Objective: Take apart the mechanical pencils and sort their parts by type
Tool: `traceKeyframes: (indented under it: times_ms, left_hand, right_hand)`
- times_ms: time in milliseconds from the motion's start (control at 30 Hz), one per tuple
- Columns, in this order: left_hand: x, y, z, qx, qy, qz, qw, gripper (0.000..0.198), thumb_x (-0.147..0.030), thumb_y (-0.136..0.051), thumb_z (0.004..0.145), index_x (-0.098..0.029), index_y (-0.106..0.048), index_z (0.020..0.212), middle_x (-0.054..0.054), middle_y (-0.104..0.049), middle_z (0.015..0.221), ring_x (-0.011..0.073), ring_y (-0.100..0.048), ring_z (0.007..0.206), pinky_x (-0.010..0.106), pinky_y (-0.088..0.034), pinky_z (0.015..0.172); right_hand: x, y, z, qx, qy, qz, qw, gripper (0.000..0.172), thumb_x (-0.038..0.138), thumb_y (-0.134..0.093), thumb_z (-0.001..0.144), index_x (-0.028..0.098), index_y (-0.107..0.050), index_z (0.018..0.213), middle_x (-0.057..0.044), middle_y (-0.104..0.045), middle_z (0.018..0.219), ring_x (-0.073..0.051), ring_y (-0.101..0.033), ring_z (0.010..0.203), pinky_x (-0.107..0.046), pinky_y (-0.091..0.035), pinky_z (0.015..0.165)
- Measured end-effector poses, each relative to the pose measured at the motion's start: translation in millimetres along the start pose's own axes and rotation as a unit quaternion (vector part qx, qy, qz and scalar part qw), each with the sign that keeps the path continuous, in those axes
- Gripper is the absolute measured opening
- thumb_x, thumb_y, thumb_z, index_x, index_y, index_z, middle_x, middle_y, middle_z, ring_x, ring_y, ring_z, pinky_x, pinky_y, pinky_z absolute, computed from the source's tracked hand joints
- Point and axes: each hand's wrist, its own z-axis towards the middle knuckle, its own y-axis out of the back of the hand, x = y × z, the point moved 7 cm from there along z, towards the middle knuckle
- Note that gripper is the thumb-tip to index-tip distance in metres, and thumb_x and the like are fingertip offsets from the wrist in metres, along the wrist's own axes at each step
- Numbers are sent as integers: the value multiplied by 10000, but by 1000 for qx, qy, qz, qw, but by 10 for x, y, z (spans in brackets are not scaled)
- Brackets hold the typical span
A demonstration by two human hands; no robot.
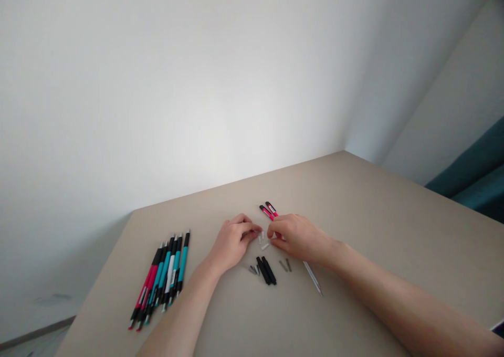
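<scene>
Single head-worn camera, facing forward and down over the counter (374, 205) from the wearer's side. Framing wide: left hand (232, 243) and right hand (297, 236) sit small, below mid-frame; wall (197, 84) fills upper half; counter's back edge slants upward to the right.

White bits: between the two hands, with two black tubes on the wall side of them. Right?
Wrong side: the two black tubes lie on the camera side of the white bits, per the head view. Those are between the left hand and right hand.
</scene>
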Motion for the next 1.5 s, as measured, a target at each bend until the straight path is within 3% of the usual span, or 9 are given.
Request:
traceKeyframes:
  times_ms: [233,367,533,767,900,1167,1500]
  left_hand:
    - [9,2,1,-6,-1,-5,1000,209,-194,-574,839,-272,-727,958,22,-636,898,177,-601,856,289,-444,783]
    - [11,6,3,-9,2,-5,1000,197,-186,-573,841,-258,-730,935,22,-637,894,175,-598,841,292,-444,780]
    - [-5,18,4,-3,12,-5,1000,199,-199,-580,838,-264,-725,958,25,-637,904,178,-600,850,294,-442,776]
    - [-5,18,2,-4,10,3,1000,163,-198,-596,829,-262,-732,892,17,-634,894,172,-603,848,293,-434,783]
    - [-1,20,6,-4,12,-2,1000,161,-188,-600,821,-259,-737,867,19,-634,883,177,-601,853,295,-439,784]
    - [-11,30,-1,-3,13,-4,1000,156,-183,-612,808,-261,-735,864,11,-631,874,172,-603,838,284,-443,771]
    - [-8,26,3,-14,0,13,1000,141,-222,-612,812,-267,-737,858,12,-632,875,171,-606,829,293,-446,785]
  right_hand:
    - [72,6,-10,2,27,14,1000,172,247,-570,829,224,-694,946,-43,-696,904,-168,-621,797,-242,-413,685]
    - [120,-30,0,14,37,0,999,136,266,-579,821,216,-702,848,-39,-697,844,-172,-622,777,-238,-409,655]
    - [-25,-18,-11,26,-47,-27,998,143,233,-569,786,201,-707,767,-52,-706,783,-188,-641,738,-246,-415,629]
    - [-127,-55,5,-5,-159,-18,987,197,258,-525,809,209,-708,756,-65,-717,800,-211,-661,759,-268,-440,647]
    - [-82,-69,23,-4,-132,7,991,244,322,-510,846,209,-719,791,-67,-720,817,-193,-653,757,-261,-446,672]
    - [-128,23,4,-25,-91,28,995,267,246,-525,813,254,-716,998,-33,-725,853,-173,-641,759,-249,-439,699]
    - [-70,-47,28,-3,-84,15,996,255,279,-519,831,284,-726,980,-30,-723,849,-176,-642,762,-248,-440,703]
